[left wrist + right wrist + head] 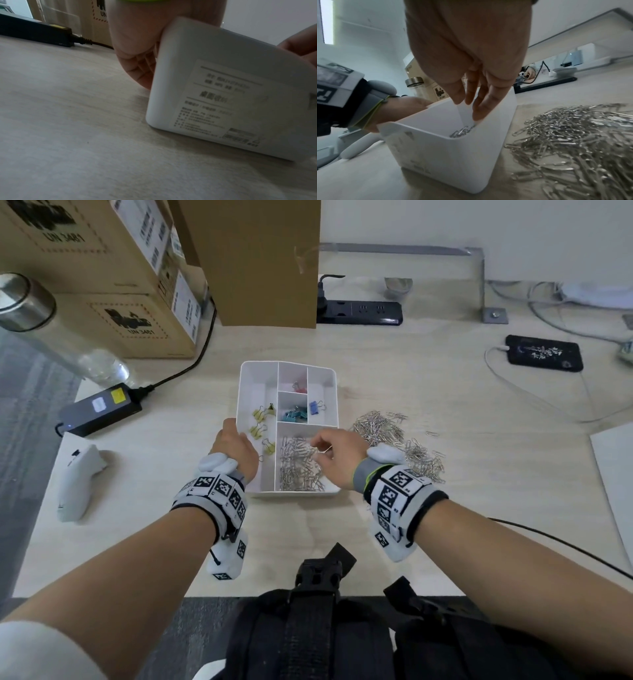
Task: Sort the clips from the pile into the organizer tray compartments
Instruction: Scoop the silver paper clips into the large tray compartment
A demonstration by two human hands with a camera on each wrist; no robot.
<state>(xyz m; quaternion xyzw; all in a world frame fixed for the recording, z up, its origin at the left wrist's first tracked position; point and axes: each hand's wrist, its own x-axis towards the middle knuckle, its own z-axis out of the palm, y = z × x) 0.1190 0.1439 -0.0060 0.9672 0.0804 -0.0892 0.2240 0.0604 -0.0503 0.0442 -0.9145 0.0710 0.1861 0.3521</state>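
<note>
The tray, white and split into several compartments, sat on the desk and looked tipped up on its left side, its labelled underside showing in the left wrist view. The left hand gripped its left wall, fingers curled round the rim. In the tray's long left compartment lay yellow binder clips; a red clip lay in the far middle one, teal clips in the small middle one, and a blue clip in the right one. The near right compartment held a heap of paper clips.

The right hand hung over that heap with its fingers pointing down into the compartment, loosely spread and straight; in the head view a thin wire, maybe one clip, showed by the fingertips, but whether it was pinched or already let go could not be told.

Just right of the tray, the pile of silver paper clips spread across the desk, partly under the right wrist.

Further out: a white controller and a black power brick to the left, cardboard boxes and a bottle at the far left, a power strip behind the tray, and a phone on a cable to the far right.
</note>
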